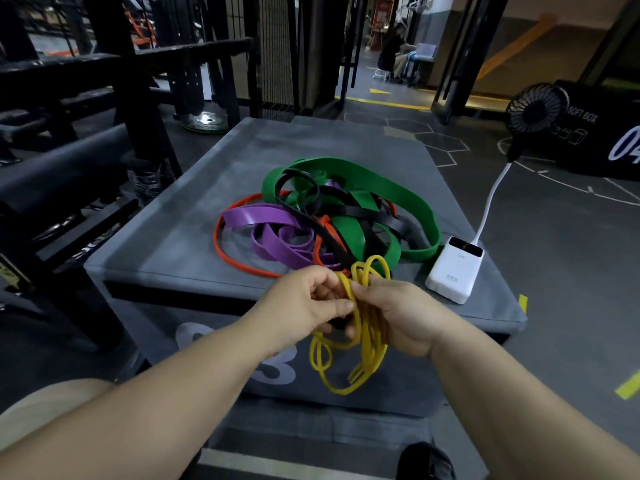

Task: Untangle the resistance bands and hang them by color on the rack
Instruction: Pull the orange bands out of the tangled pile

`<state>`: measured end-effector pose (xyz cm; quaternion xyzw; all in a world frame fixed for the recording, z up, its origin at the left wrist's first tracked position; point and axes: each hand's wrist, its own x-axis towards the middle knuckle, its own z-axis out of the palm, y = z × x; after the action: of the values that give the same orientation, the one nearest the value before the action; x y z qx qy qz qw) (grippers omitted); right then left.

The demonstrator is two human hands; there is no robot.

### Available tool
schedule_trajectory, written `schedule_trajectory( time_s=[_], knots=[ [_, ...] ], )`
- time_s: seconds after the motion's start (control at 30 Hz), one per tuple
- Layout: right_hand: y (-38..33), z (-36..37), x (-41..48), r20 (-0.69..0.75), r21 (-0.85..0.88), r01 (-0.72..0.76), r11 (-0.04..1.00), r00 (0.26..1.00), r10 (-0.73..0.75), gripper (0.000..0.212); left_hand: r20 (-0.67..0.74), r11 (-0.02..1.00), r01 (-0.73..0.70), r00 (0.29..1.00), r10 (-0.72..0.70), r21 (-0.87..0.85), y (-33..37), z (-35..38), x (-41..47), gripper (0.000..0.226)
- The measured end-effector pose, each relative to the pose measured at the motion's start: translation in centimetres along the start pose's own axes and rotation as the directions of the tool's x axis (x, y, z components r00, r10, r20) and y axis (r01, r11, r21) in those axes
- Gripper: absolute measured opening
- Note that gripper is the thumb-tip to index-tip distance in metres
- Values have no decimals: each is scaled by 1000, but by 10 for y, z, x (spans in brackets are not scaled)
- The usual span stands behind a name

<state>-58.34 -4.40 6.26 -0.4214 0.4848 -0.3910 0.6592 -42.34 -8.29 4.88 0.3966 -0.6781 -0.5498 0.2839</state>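
Yellow band in both hands, the rest not yet sorted.

Your left hand (pixel 311 303) and right hand (pixel 398 317) each close their grip on the thin yellow band (pixel 349 358), held bunched just off the near edge of the bench (pixel 194 209), loops dangling below. Beyond your hands, the green band (pixel 381 181), purple band (pixel 270 216), orange band (pixel 221 244) and black bands (pixel 329 233) lie knotted in one heap. Nothing looks hung yet, so nearly all the work remains.
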Motion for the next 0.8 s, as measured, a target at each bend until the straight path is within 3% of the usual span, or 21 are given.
schedule_trajectory(
  time_s=[0.1,0.23,0.3,0.37,0.43,0.47,0.57,0.67,0.8],
  knots=[
    [0,2,-1,19,-47,-28,998,999,29,26,-120,967,-68,988,100,245,-5,-5,3,25],
    [-3,3,-3,103,-65,-70,995,992,77,30,-176,902,-135,959,223,409,-7,-10,7,44],
    [-4,1,-5,152,-117,-67,991,985,85,29,-94,925,-135,979,179,355,-9,-16,8,55],
    [-5,0,-7,207,-165,-57,985,974,91,27,79,943,-141,989,123,300,-9,-23,6,82],
    [-6,0,-9,248,-161,-51,986,964,91,22,246,938,-179,963,105,298,-9,-23,3,105],
    [-7,1,-10,265,-155,-47,987,960,87,20,295,939,-203,948,117,278,-10,-21,3,105],
    [-10,0,-10,283,-173,-20,985,957,69,25,275,946,-239,946,175,219,-13,-12,4,68],
    [-17,-9,-12,205,-225,5,974,978,43,21,177,905,-217,971,161,367,-19,-15,9,29],
    [-21,-23,-14,40,-304,-21,952,999,34,19,76,907,-149,989,129,394,-22,-18,16,18]
  ],
)
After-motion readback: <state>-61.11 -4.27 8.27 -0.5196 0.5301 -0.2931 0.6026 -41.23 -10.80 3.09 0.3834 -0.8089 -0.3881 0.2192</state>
